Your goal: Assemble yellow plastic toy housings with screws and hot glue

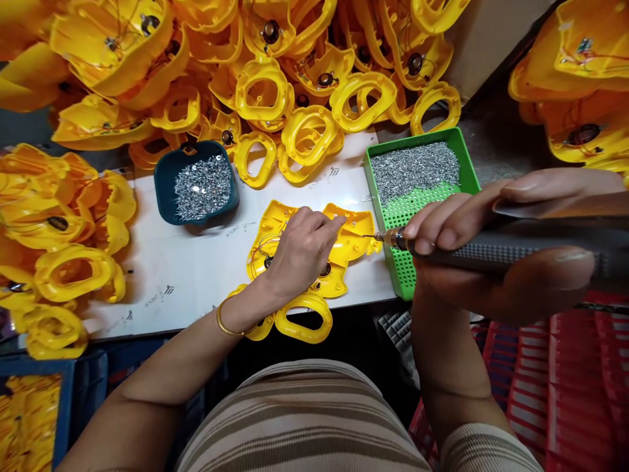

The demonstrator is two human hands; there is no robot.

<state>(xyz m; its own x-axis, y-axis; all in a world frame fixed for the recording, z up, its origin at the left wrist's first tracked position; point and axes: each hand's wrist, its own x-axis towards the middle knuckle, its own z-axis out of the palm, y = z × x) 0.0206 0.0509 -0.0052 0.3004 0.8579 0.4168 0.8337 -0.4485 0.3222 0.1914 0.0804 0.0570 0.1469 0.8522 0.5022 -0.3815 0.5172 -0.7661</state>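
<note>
My right hand [506, 242] is wrapped around a dark electric screwdriver [511, 248]. Its thin bit points left, with the tip at the right side of a yellow plastic shell [356, 226] on the table. My left hand [304, 246] lies over the middle of the shell, fingers closed together and partly hidden from above; what they hold, if anything, I cannot make out. Wires and dark round parts show in the shell around that hand. A yellow oval ring [282, 319] sits at the near table edge, just below the shell.
A green basket [403, 278] of screws stands right of the shell. To the left is a dark teal tub [164, 196] of small shiny metal pieces. Yellow shells and rings [265, 92] pile up at the back and left. Red crates [531, 373] stand at lower right.
</note>
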